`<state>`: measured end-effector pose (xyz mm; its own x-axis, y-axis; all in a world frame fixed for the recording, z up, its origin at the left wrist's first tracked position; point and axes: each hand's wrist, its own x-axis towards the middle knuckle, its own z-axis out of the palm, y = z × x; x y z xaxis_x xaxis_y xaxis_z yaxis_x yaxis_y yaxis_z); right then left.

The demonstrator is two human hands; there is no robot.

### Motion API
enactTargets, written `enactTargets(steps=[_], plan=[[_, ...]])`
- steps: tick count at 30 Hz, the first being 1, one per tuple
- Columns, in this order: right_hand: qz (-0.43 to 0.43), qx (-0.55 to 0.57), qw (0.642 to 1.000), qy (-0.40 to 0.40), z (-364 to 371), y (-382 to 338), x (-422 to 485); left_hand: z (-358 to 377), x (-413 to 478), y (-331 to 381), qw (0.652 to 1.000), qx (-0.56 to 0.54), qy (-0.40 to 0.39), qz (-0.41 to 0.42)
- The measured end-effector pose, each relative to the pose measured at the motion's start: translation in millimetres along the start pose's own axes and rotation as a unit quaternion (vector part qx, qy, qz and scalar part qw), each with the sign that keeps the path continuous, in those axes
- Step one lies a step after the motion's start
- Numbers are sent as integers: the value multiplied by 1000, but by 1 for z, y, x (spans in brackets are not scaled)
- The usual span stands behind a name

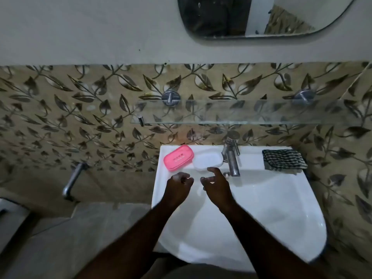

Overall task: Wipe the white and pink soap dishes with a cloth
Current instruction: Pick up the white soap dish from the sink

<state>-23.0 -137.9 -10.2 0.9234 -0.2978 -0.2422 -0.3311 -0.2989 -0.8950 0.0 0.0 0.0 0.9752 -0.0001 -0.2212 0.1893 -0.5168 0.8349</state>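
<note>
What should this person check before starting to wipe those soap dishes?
1. Cloth in hand: not ok. The striped cloth lies untouched on the right ledge of the sink.
2. Hands free: ok. The left hand and right hand hold nothing.
3. Pink soap dish within reach: ok, on the ledge left of the tap.
4. White soap dish within reach: ok, just beyond the right hand's fingers.
5. Dishes emptied of soap: cannot tell.
</note>
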Motion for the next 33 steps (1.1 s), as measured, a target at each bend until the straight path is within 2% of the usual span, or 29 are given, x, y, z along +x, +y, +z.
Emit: enactTargets(steps=[3, 11, 21, 26, 30, 33], plan=[[21, 8, 998, -51, 0, -6, 15, -1, 15, 6, 1000, -10, 3, -3], [103, 101, 983, -115, 1, -9, 51, 2, 56, 9, 998, 51, -33, 11], [108, 88, 986, -87, 0, 9, 54, 4, 74, 14, 997, 64, -52, 8], [95, 53, 991, -80, -11, 25, 40, 12, 70, 9, 999, -9, -48, -19], [82, 2, 994, -74, -18, 29, 29, 23, 56, 7, 984, -105, -107, -93], [59, -32, 995, -78, -19, 34, 20, 32, 46, 1, 971, -149, -156, -102]])
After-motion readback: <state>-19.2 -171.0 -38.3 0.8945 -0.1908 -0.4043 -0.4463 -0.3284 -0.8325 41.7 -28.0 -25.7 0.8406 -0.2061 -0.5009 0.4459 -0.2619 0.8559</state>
